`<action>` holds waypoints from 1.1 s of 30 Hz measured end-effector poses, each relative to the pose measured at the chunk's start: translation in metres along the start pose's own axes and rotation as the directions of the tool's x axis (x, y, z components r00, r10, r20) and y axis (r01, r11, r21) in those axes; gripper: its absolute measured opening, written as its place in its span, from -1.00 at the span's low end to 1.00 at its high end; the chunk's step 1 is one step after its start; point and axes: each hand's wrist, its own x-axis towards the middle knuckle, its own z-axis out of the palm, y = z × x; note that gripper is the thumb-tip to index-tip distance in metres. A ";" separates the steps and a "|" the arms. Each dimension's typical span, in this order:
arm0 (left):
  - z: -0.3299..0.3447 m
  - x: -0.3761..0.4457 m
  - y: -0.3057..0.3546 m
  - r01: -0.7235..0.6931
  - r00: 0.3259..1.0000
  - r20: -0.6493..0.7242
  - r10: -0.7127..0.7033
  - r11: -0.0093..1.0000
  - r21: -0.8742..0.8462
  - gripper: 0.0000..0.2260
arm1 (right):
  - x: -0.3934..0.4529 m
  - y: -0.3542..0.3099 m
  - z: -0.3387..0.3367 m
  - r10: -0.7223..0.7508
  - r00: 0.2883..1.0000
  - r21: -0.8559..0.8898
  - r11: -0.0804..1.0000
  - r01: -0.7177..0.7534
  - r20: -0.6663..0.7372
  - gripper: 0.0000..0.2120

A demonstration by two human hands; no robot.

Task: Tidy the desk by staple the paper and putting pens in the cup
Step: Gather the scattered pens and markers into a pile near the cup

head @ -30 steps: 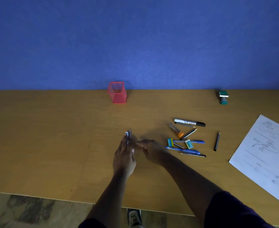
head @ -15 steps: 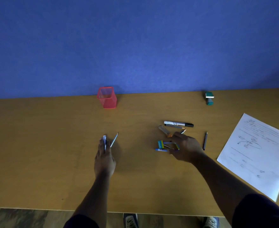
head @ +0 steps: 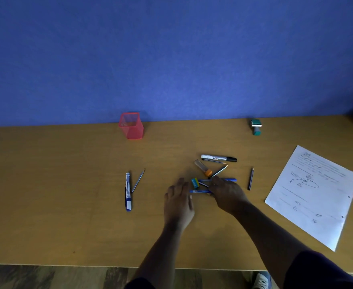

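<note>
Our right hand (head: 226, 193) pinches a blue pen (head: 199, 191) mid-desk to gather it for the red mesh cup (head: 131, 126), while our left hand (head: 178, 202) lies flat, fingers released.

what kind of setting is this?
Probably an office or study desk: a wooden desk against a blue wall, a red mesh pen cup, scattered pens and handwritten paper.

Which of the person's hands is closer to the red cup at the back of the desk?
Left. The left hand lies nearer the red cup, just right of it; the right hand sits farther right.
</note>
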 end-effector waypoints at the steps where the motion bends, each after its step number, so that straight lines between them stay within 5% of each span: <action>1: 0.002 -0.001 0.007 0.000 1.000 0.029 0.001 1.000 -0.011 -0.53 | 0.003 -0.002 0.000 0.005 1.000 0.008 1.000 -0.005 -0.002 -0.74; 8: 0.004 -0.018 0.020 0.080 0.997 0.030 -0.076 0.984 -0.161 -0.51 | 0.016 -0.020 0.004 -0.008 1.000 0.040 0.999 0.007 0.025 -0.72; 19: -0.013 -0.024 -0.016 0.172 0.985 0.029 -0.171 0.940 -0.294 -0.38 | 0.055 -0.100 0.002 0.047 0.989 0.333 0.938 -0.092 0.142 -0.70; 24: -0.019 -0.032 -0.049 0.092 0.995 0.045 -0.086 0.985 -0.148 -0.23 | 0.070 -0.129 -0.007 -0.020 0.990 0.445 0.894 -0.044 0.137 -0.72; 28: -0.022 -0.032 -0.071 0.209 0.978 0.024 -0.209 0.977 -0.045 -0.34 | 0.071 -0.140 -0.019 -0.105 0.988 0.587 0.809 0.018 0.114 -0.69; 31: -0.026 -0.034 -0.095 0.209 0.978 -0.036 -0.206 0.970 0.124 -0.41 | 0.068 -0.131 -0.019 0.068 0.997 0.389 0.918 -0.072 0.025 -0.66; 33: -0.028 -0.035 -0.114 0.195 0.981 -0.042 -0.190 0.959 0.207 -0.40 | 0.062 -0.120 -0.018 0.284 0.958 0.264 0.927 -0.266 -0.031 -0.68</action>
